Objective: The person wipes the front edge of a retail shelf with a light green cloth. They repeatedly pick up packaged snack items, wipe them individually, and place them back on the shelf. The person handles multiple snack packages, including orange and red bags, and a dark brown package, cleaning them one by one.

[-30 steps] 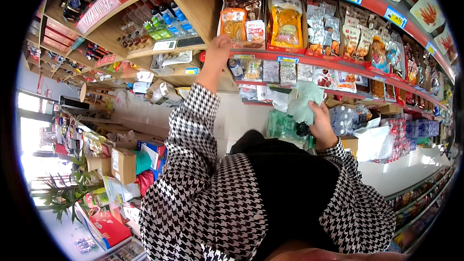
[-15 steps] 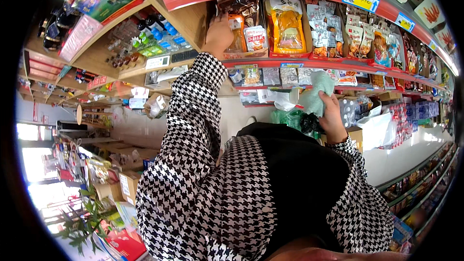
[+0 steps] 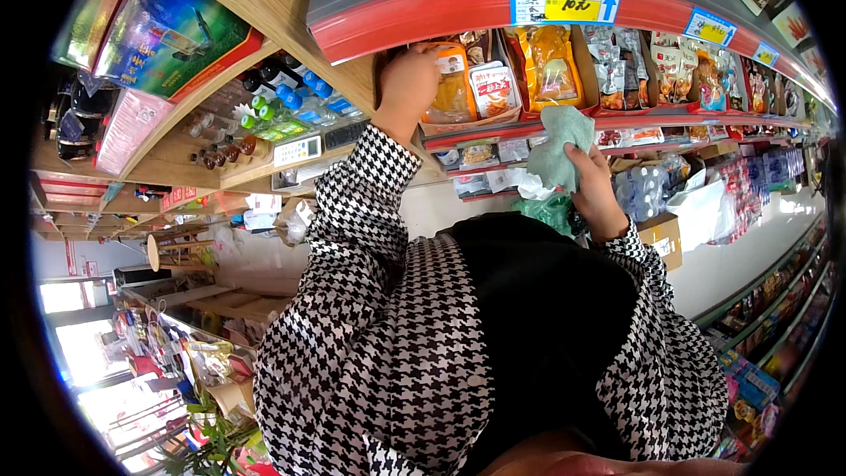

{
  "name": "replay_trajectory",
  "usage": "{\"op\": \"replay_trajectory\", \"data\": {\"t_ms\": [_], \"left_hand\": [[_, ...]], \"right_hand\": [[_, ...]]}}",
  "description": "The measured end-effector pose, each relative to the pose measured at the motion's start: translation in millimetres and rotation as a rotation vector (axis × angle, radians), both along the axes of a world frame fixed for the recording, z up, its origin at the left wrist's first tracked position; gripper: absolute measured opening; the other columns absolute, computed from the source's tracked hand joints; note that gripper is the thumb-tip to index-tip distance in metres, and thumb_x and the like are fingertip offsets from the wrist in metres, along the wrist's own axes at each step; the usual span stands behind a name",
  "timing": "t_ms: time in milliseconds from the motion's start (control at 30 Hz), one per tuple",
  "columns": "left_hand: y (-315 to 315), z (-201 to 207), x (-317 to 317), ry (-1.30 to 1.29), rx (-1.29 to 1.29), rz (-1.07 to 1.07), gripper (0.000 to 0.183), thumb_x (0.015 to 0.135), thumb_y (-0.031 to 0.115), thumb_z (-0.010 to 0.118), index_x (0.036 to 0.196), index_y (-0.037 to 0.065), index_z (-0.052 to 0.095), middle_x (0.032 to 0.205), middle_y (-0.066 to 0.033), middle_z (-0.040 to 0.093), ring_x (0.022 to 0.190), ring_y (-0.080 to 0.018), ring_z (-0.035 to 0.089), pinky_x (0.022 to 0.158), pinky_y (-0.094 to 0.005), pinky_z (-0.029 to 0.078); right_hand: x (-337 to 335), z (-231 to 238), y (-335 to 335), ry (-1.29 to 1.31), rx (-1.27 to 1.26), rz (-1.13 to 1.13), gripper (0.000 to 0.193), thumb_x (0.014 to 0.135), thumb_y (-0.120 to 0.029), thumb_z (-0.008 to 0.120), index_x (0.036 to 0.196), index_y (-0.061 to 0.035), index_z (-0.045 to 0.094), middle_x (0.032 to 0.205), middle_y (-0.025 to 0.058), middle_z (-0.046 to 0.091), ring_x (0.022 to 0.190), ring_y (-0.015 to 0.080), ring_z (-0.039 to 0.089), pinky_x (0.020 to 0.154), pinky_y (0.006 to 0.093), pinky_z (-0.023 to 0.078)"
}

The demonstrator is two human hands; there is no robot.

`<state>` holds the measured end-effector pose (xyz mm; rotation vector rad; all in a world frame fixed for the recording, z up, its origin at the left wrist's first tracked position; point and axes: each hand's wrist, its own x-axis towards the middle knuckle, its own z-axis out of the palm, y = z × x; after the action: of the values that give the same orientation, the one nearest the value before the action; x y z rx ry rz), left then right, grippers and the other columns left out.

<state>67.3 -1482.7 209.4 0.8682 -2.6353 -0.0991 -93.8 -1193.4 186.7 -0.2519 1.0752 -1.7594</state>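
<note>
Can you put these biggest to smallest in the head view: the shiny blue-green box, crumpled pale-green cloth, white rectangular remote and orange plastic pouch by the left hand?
1. Blue-green box
2. Pale-green cloth and orange pouch: too close to rank; the pouch is partly hidden.
3. White remote

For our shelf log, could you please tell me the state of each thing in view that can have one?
Left hand: at the edge of the orange packet; grip partly hidden.
Right hand: closed on the pale green cloth.
Pale green cloth: bunched, held up.
Orange packet: in an open-topped carton.
White-and-red packet: in that carton too.
Green-capped bottles: caps on.
White remote: button side showing.
</note>
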Motion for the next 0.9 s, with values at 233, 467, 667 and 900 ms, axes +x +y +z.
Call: {"op": "replay_trajectory", "data": {"t_ms": [233, 467, 667, 900], "left_hand": [[11, 2, 4, 0.036, -0.085, -0.02, 0.017, 0.086, 0.016, 0.06, 0.096, 0.004, 0.065, 0.104, -0.0159, 0.065, 0.096, -0.0322, 0.062, 0.082, -0.0426, 0.051], [64, 65, 26, 0.208, 0.076, 0.046, 0.014, 0.088, 0.013, 0.061, 0.096, 0.002, 0.062, 0.097, -0.0144, 0.065, 0.077, -0.0308, 0.065, 0.068, -0.0397, 0.053], [84, 52, 31, 0.842, 0.959, 0.138, 0.012, 0.097, 0.014, 0.054, 0.099, 0.003, 0.058, 0.096, -0.0062, 0.066, 0.08, -0.0154, 0.063, 0.069, -0.0324, 0.052], [144, 3, 5, 1.343, 1.571, -0.096, 0.04, 0.098, 0.011, 0.049, 0.137, 0.004, 0.041, 0.131, -0.0097, 0.053, 0.117, -0.0207, 0.056, 0.099, -0.0357, 0.047]], "right_hand": [[5, -11, -23, -0.011, -0.008, -0.029, 0.028, 0.095, -0.01, 0.055, 0.122, -0.0014, 0.053, 0.11, 0.0077, 0.063, 0.097, 0.0183, 0.063, 0.08, 0.033, 0.053], [14, -5, -43, 0.056, -0.14, -0.072, 0.035, 0.096, -0.011, 0.055, 0.129, -0.0026, 0.049, 0.117, 0.0081, 0.061, 0.105, 0.0203, 0.061, 0.089, 0.0358, 0.051], [25, 24, -68, 0.711, -0.297, -0.112, 0.045, 0.088, -0.011, 0.063, 0.128, -0.0007, 0.048, 0.126, 0.0115, 0.055, 0.114, 0.0214, 0.054, 0.095, 0.038, 0.045], [54, 43, -87, 1.545, -0.427, -0.014, 0.039, 0.075, -0.014, 0.066, 0.111, -0.0029, 0.056, 0.14, 0.0139, 0.049, 0.134, 0.035, 0.041, 0.112, 0.0501, 0.027]]}}
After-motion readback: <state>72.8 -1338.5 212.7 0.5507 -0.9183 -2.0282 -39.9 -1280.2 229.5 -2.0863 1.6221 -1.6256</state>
